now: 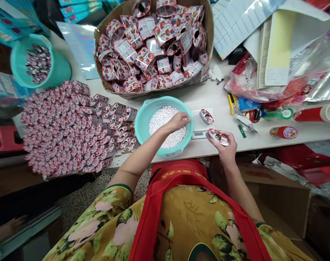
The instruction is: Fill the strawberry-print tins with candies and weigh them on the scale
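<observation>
Pale and crowded, the table (251, 139) runs across the scene above a speckled floor (75, 199). The person's left hand (179, 121) is over the right part of a turquoise basin (141, 125), fingers drawn together above the white pellets (165, 119); whether it grips any of them, one cannot tell. The right hand (228, 145) grasps a printed container (218, 137) between thumb and fingers, with the dark opening in its face turned up, just right of the basin and beside the near edge of the table.

Between basin and right hand lies a white scale (199, 135), its display on the near side; a second container (206, 116) rests on its far part. Left of the basin, a dense block of similar containers (64, 134) covers the table, with looser ones at its right side. Beyond the block is a turquoise bucket (62, 69) holding small shiny pieces (39, 63). On the far side of the basin, a cardboard box (132, 95) is heaped with more printed containers (154, 47), tilted every way. Farther right are papers (279, 47), clear and red plastic (273, 92), a yellow cutter (231, 103), a red cup (311, 114) and, nearer, a small red tub (284, 132).
</observation>
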Motion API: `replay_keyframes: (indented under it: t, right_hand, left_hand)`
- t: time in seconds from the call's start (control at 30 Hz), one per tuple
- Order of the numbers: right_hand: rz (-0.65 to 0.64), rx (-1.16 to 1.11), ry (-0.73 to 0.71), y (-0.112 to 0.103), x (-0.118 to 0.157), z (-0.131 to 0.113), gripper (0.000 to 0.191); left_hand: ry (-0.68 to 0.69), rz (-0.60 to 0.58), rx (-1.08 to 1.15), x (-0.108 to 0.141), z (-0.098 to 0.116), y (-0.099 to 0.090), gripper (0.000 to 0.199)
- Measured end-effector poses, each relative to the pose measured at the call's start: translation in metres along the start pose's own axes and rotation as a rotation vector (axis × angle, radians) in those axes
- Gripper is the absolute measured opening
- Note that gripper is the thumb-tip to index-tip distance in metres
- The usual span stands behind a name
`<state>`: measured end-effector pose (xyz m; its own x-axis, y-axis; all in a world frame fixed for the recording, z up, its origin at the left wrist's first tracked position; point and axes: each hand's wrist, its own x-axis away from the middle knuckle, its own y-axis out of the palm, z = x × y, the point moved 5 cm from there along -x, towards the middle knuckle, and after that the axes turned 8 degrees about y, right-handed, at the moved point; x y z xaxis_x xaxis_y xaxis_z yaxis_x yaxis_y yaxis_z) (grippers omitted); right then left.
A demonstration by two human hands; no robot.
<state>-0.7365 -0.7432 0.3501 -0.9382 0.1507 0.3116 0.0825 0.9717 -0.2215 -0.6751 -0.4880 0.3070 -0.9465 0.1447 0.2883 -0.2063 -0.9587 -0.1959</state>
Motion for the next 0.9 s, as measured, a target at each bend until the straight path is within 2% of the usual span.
replay_keyframes:
  t: [0.07,0.13,0.2,0.3,0.5,0.67,0.9]
  right_hand:
    - [0.102,-0.012,0.016,-0.024,-0.001,0.006,0.052]
    - [0.168,-0.043,0.024,-0.041,-0.001,0.010,0.053]
    - [0.209,-0.074,0.034,-0.054,0.001,0.015,0.053]
    - [0.230,-0.094,0.049,-0.068,0.005,0.024,0.053]
    - [0.237,-0.093,0.081,-0.088,0.006,0.040,0.053]
    - [0.240,-0.112,0.080,-0.095,-0.004,0.043,0.055]
    - [0.216,-0.136,0.074,-0.097,-0.014,0.054,0.057]
  left_hand:
    - [0.145,-0.077,-0.224,-0.029,0.024,0.029,0.011]
    - [0.221,-0.119,-0.419,-0.054,0.035,0.055,0.015]
    - [0.252,-0.150,-0.555,-0.069,0.037,0.074,0.018]
    - [0.285,-0.158,-0.671,-0.075,0.034,0.088,0.018]
    - [0.288,-0.158,-0.714,-0.069,0.035,0.089,0.019]
    - [0.286,-0.089,-0.556,-0.072,0.041,0.083,0.028]
    - [0.275,0.215,-0.308,-0.058,0.047,0.040,0.025]
